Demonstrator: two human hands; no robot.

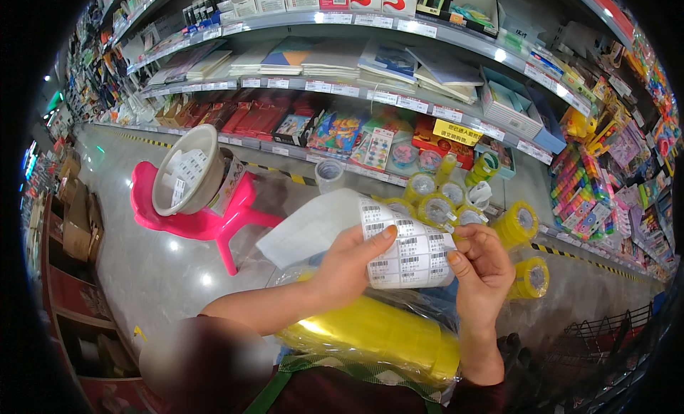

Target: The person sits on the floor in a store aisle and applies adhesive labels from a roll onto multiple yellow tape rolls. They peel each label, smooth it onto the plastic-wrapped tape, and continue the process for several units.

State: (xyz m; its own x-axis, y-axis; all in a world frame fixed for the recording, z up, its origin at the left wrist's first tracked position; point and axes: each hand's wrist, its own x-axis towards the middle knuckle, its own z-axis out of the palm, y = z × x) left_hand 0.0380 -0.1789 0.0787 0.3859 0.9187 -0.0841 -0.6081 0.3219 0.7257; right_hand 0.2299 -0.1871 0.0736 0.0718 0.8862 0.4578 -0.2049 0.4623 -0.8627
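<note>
My left hand [352, 259] grips a sheet of white barcode price stickers [409, 256], its thumb on the printed face. The sheet's blank backing curls away to the left. With thumb and fingers, my right hand [481, 259] pinches the sheet's right edge. Below both hands, a long plastic-wrapped pack of yellow tape rolls [374, 328] lies across my lap. Just beyond the sheet stand several rolls of yellow packing tape [438, 208], some bearing small stickers. A stack of clear tape rolls [329, 176] stands farther back on the floor.
At the left, a pink plastic stool [230, 221] holds a grey basin [208, 168] with sticker sheets inside. Store shelves [342, 88] with notebooks and boxed goods span the front. Coloured markers [582, 192] hang at the right, above a black wire basket [604, 334]. Cardboard boxes [77, 221] stand far left.
</note>
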